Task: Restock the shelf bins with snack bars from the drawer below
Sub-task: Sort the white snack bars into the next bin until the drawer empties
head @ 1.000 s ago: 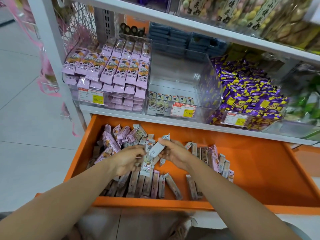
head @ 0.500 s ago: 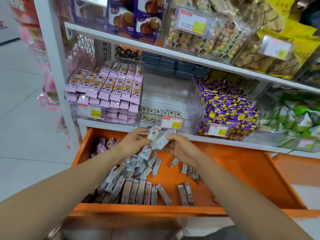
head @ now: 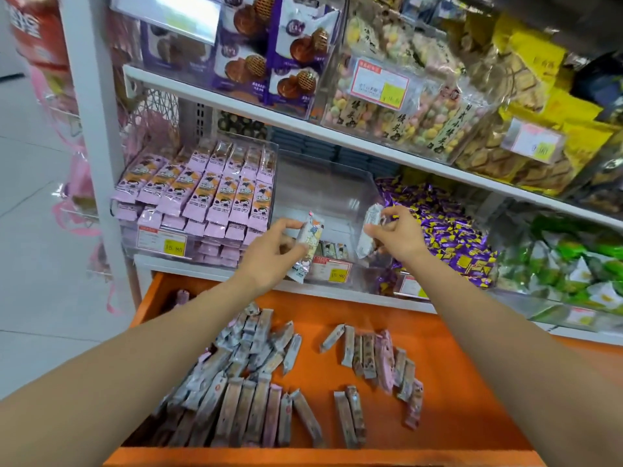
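Note:
My left hand (head: pixel 269 257) grips a white-wrapped snack bar (head: pixel 308 246) upright in front of the nearly empty clear middle bin (head: pixel 323 183). Held a little higher, my right hand (head: pixel 394 239) pinches another white snack bar (head: pixel 367 230) at the bin's right front. A short row of bars (head: pixel 333 249) lies at the bin's front, behind an orange price tag (head: pixel 332 269). Below, the open orange drawer (head: pixel 455 382) holds several loose bars: a big pile (head: pixel 242 372) at the left and a smaller group (head: pixel 377 362) in the middle.
The left bin (head: pixel 202 197) is stacked full of pink-wrapped bars. Purple and yellow candies (head: pixel 448 237) fill the bin to the right. The shelf above (head: pixel 303 126) carries biscuit packs and bagged snacks. A white upright post (head: pixel 94 129) and tiled floor are at the left.
Both hands rose from the drawer to the front of the middle bin, each carrying a white bar. The view tilted up, showing more of the upper shelf.

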### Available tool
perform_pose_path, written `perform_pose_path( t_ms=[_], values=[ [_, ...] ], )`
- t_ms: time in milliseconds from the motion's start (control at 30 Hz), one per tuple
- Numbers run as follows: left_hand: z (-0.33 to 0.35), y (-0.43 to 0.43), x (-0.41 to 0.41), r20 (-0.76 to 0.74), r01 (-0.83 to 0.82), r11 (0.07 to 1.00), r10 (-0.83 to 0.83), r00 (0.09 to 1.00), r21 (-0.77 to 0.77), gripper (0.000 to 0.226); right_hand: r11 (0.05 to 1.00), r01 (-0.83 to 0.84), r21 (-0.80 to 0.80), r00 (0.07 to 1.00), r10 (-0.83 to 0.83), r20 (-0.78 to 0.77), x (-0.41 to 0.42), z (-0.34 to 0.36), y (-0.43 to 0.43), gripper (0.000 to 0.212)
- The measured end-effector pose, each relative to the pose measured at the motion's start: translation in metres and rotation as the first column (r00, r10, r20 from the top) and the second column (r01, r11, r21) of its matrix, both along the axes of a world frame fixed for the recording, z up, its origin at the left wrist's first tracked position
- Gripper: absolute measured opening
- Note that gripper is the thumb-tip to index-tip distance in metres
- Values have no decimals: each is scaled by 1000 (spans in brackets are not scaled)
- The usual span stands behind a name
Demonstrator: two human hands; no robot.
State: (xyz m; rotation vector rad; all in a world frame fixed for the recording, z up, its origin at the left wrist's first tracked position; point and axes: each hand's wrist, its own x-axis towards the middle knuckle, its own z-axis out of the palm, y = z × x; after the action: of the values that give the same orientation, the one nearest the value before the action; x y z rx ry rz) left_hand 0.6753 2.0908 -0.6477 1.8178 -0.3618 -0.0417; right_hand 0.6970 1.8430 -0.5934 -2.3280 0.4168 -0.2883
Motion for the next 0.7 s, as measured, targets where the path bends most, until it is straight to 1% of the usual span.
perform_pose_path(
  t_ms=[100,200,267,400,467,533,600,667,700],
  values=[
    [-7,0,4,26,-36,998,37,999,-54,37,993,14,-120,1000,-17,-24,10,-9,-1,53],
    [-10,-1,8,44,-42,996,46,998,-75,38,972,32,-233,999,-28,19,14,-12,3,44],
    [-12,-1,11,41,-54,995,58,998,-79,40,956,18,-291,998,0,60,15,-16,7,36],
    [-15,0,13,47,-62,993,67,997,-103,39,916,28,-401,997,1,73,23,-19,12,29],
    [-17,1,15,45,-61,992,66,997,-108,38,892,42,-451,999,-35,24,29,-19,15,26],
    [-18,2,16,44,-65,992,70,997,-106,38,863,29,-504,996,-71,-63,33,-23,15,24],
    [-20,2,16,38,-69,991,73,997,-113,38,830,3,-558,983,-106,-152,33,-30,16,27],
    [-21,3,16,26,-66,990,70,997,-126,38,805,-21,-593,971,-124,-203,33,-36,16,33],
    [-21,4,16,25,-63,990,67,997,-128,38,800,-28,-600,966,-132,-222,34,-38,17,33]
  ],
)
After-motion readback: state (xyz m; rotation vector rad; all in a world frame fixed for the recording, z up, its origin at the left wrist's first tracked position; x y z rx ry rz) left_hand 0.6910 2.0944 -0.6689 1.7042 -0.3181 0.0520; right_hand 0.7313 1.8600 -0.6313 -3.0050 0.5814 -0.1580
